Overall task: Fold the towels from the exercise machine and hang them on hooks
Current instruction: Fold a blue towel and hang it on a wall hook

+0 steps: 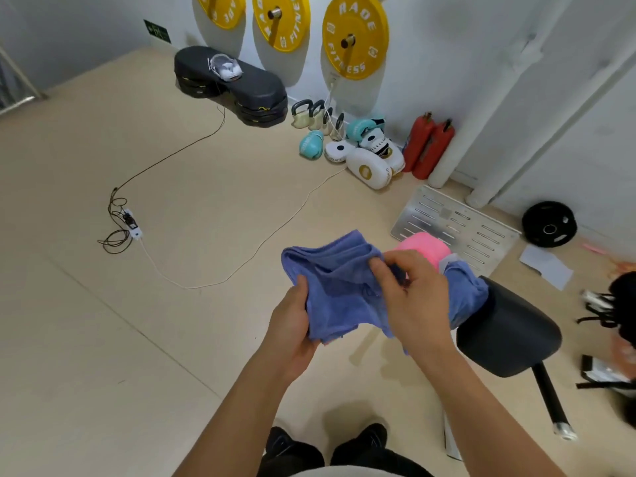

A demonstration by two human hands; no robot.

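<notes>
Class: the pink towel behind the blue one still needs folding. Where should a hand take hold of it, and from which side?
Grip the pink towel at its exposed upper bulge, coming from above: its lower part is hidden behind the right hand and blue towel.

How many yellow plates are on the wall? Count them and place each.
3. One plate hangs rightmost, fully in view; a second plate hangs in the middle, its top cut off; the third plate is leftmost, mostly cropped. More may hang beyond the frame.

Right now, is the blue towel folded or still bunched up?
Bunched, not neatly folded: the blue towel hangs crumpled between the left hand and right hand, both gripping it.
</notes>
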